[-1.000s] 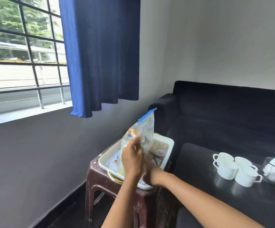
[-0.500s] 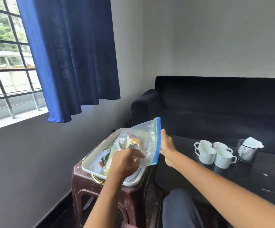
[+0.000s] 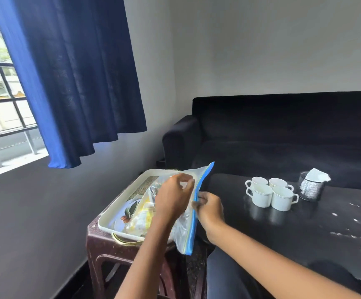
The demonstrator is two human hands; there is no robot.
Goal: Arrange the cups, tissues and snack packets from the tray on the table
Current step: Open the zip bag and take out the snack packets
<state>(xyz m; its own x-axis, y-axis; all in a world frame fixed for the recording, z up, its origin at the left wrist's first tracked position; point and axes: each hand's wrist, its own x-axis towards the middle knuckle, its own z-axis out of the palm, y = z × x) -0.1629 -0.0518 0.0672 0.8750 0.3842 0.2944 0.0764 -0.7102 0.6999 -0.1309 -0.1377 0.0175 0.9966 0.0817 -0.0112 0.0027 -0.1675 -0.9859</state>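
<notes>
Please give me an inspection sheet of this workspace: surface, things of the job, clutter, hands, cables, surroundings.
Surface: black table, with white specks on its right part.
Job's things: four white cups grouped on the table; tissues in a mesh holder beside them; zip bag of snack packets held over the white tray on a brown stool.
Clutter: nothing seen.
Hands: left hand pinches the bag near its top; right hand pinches its blue zip edge.
Cables: nothing seen.
Surroundings: black sofa, blue curtain, barred window.

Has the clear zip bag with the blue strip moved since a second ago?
Yes. The clear zip bag stood upright in the white tray; now it tilts toward the black table.
</notes>
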